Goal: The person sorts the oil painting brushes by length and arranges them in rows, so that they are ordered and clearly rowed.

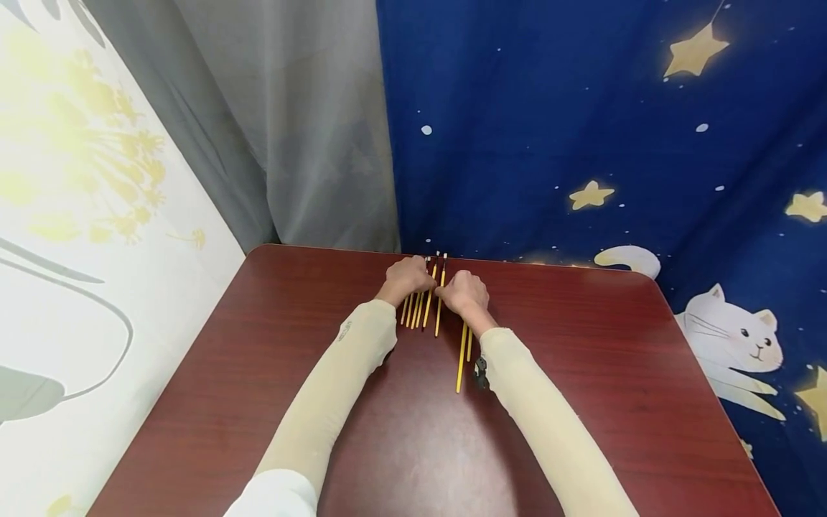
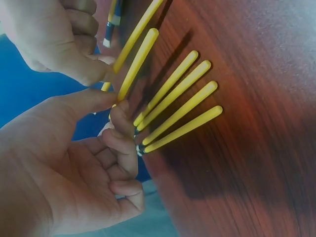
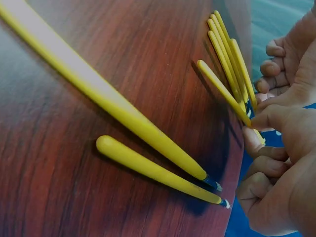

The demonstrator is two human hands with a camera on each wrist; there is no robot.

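In the head view my left hand (image 1: 408,278) is at the table's far edge. Its thumb and forefinger pinch a yellow-handled paintbrush (image 2: 138,64). Just to the right, my right hand (image 1: 466,293) pinches another yellow paintbrush (image 3: 222,91) between thumb and finger. Both brushes point their bristle ends toward the far edge. Several more yellow paintbrushes (image 2: 181,118) lie side by side on the table by my left hand, their tips partly hidden behind its fingers. Two further paintbrushes (image 1: 461,359) lie below my right wrist, the longer one reaching nearer to me.
The dark red wooden table (image 1: 271,373) ends just beyond the hands. Behind it hang a grey curtain (image 1: 329,129) and a blue curtain (image 1: 504,143) with stars and a cat. A white patterned panel (image 1: 97,287) stands along the left side.
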